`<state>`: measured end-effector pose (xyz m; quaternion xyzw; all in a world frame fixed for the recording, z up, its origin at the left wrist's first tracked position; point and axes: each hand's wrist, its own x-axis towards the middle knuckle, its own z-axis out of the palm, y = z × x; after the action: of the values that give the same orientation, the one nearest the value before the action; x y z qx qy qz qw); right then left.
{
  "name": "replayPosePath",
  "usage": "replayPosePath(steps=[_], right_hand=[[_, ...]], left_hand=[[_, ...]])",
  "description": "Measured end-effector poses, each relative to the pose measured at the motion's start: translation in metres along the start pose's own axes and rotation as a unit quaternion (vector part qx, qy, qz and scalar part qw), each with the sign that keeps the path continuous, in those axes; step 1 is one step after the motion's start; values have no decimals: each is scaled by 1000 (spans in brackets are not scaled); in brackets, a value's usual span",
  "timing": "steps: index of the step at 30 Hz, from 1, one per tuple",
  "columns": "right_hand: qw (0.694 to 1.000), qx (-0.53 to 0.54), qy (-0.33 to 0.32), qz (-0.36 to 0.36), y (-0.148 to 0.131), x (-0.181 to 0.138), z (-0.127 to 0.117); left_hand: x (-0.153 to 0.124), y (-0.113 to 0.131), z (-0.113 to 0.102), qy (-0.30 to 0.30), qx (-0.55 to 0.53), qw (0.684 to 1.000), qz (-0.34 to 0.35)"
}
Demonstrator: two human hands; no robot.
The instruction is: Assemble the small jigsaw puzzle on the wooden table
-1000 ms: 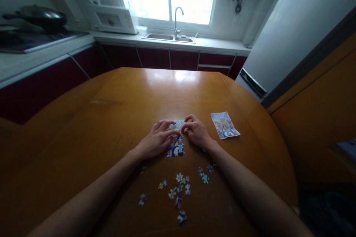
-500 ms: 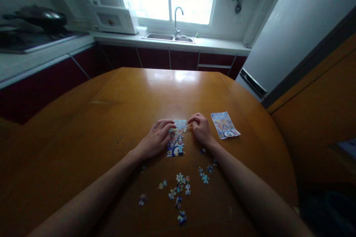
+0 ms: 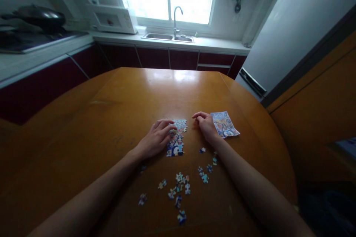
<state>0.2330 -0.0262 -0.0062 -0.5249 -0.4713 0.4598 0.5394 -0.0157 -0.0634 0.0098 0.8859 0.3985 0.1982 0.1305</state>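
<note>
A partly joined jigsaw puzzle (image 3: 175, 147) lies on the wooden table in front of me, its right edge ragged with tabs. My left hand (image 3: 159, 136) rests over the puzzle's left side, fingers stretched across it and covering part of the picture. To the right, apart from the puzzle, my right hand (image 3: 204, 123) hovers with loosely bent fingers and no piece visible in them. The printed picture sheet (image 3: 226, 124) lies just beyond that hand, its left edge partly covered. Near my right wrist is a loose puzzle piece (image 3: 203, 150).
Several loose puzzle pieces (image 3: 179, 183) are scattered nearer to me, with more pieces (image 3: 204, 177) by my right forearm. The round-edged wooden table (image 3: 133, 96) extends toward a counter with a sink (image 3: 158, 36). A fridge (image 3: 272, 33) stands at the right.
My right hand has moved right, away from the puzzle's edge and toward the picture sheet, and its fingers have loosened. The left hand stays in place on the puzzle.
</note>
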Motion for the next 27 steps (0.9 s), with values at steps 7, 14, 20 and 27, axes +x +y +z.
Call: replayPosePath(steps=[7, 14, 20, 27], right_hand=[[993, 100, -1, 55, 2, 8, -8], [998, 50, -19, 18, 9, 7, -8], [998, 56, -19, 26, 7, 8, -8], [998, 56, -21, 21, 11, 10, -9]], left_hand=[[0, -2, 1, 2, 0, 1000, 1], [0, -2, 2, 4, 2, 1000, 2], [0, -2, 2, 4, 5, 1000, 0], [0, 0, 0, -1, 1, 1000, -2]])
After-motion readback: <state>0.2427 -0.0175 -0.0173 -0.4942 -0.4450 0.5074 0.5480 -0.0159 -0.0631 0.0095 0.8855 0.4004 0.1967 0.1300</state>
